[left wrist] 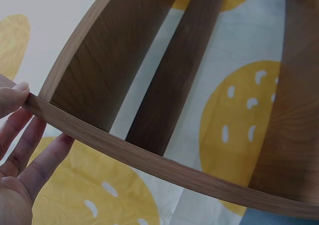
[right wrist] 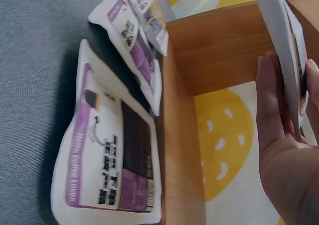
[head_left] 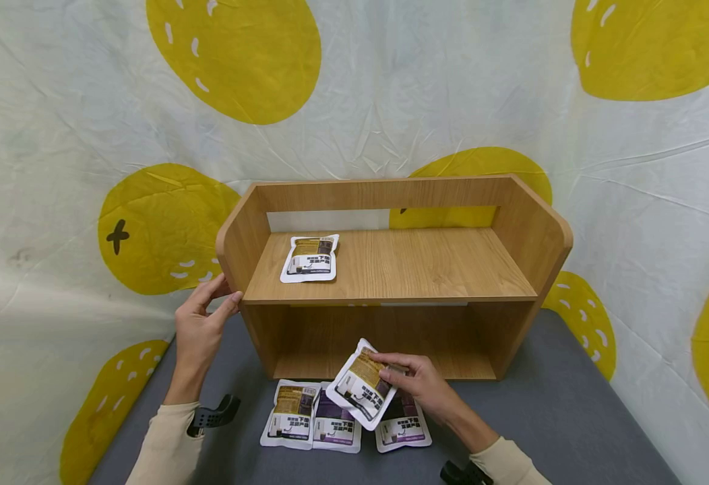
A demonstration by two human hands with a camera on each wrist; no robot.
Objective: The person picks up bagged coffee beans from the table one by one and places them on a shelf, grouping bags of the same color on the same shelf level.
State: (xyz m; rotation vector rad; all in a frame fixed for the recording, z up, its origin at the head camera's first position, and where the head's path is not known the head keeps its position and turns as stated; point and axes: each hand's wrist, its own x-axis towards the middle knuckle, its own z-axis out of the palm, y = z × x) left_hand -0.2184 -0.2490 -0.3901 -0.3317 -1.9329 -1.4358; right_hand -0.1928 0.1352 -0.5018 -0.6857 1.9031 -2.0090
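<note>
My right hand (head_left: 418, 387) pinches a white-edged pouch with a brown label (head_left: 360, 387) between thumb and fingers. It is tilted in front of the shelf's lower opening. In the right wrist view the pouch (right wrist: 286, 51) shows edge-on. My left hand (head_left: 199, 330) grips the left side panel of a two-tier wooden shelf (head_left: 403, 269); its thumb and fingers (left wrist: 52, 158) lie on opposite sides of the panel's edge. Another brown-label pouch (head_left: 311, 259) lies at the left of the upper board. Before the shelf rest a brown-label pouch (head_left: 290, 421) and two purple-label pouches (head_left: 336, 428), (right wrist: 112, 155).
The shelf stands on a grey cloth-covered table (head_left: 573, 417). Behind it hangs a white curtain (head_left: 421, 87) with large yellow shapes. Raised side panels and a back rail (head_left: 385, 194) border the upper board.
</note>
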